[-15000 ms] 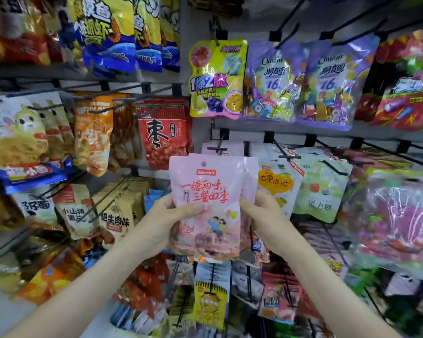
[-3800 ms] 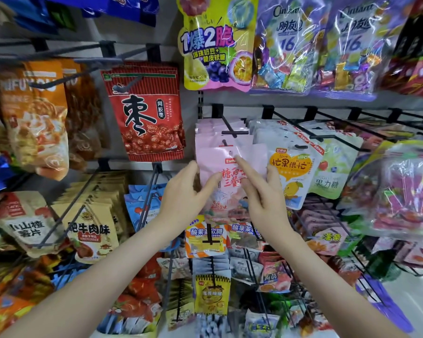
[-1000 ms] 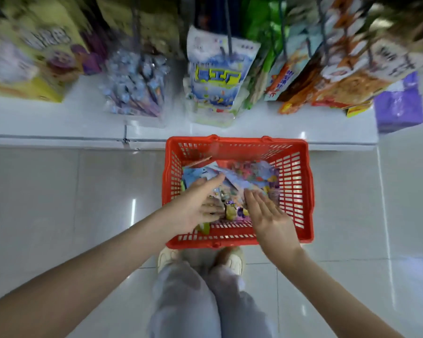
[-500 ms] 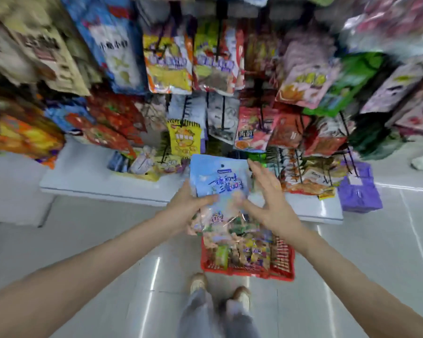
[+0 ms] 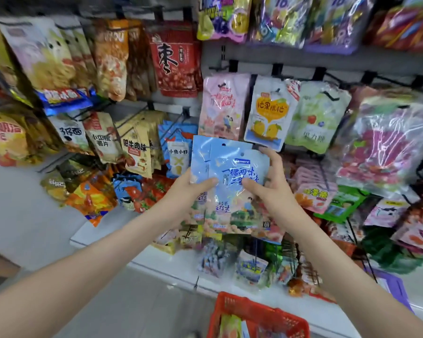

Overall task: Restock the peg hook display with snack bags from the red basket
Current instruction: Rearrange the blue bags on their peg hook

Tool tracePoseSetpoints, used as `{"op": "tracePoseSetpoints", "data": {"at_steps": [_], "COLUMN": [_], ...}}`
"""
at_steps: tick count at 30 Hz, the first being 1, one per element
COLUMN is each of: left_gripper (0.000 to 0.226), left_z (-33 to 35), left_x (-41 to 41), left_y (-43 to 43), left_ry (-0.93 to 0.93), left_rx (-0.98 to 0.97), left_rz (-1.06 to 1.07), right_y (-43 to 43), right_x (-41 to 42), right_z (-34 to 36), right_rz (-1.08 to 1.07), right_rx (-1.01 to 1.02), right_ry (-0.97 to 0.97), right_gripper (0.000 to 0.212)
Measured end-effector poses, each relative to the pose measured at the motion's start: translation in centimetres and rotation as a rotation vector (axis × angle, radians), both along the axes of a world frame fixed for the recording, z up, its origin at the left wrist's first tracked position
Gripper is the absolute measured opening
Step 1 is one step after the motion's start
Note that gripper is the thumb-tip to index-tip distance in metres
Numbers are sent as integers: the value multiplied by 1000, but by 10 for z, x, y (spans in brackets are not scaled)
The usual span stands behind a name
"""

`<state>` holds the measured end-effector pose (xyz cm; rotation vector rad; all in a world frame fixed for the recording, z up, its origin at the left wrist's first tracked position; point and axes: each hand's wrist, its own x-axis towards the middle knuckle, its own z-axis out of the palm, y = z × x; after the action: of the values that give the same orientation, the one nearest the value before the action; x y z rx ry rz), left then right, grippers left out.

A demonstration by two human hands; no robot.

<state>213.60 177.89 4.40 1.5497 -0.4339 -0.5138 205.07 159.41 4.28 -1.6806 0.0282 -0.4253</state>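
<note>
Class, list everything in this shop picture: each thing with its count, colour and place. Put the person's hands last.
blue snack bag: one, light blue, centre.
pink snack bag: at least one, pink, hanging just above it.
mango bag: at least one, white and yellow, right of the pink.
red date bag: at least one, red, upper left of the pink.
red basket: one, red, bottom edge, bags inside.
other hanging bags: many, mixed colours, all around.
left hand: grips the blue bag's left side.
right hand: grips its right side.
</note>
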Motion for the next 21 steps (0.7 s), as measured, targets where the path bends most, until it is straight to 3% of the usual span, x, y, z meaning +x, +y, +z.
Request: {"op": "tracePoseSetpoints", "data": {"at_steps": [3,7,9,12,21], "left_gripper": [22,22,29,22,20], "left_z": [15,28,32,32,36], "left_x": [32,85,111,144,197], "left_y": [3,13,23,39,55], "left_ry": [13,0,18,31,-54], "left_rx": [-41,-83,-93,-114,-173], "left_rz": [7,87,136,198,193], "right_y": [-3,-15,-17,-17,-13], "right_x": [31,72,89,114,163], "right_z": [22,39,44,51,51], "right_rz": [-61,-132,-151,-207,-244], "right_rx": [-99,-46,-47,-79,-165], "right_ry": [-3,-73,-81,-97,-85], "right_gripper": [48,43,43,44,50]}}
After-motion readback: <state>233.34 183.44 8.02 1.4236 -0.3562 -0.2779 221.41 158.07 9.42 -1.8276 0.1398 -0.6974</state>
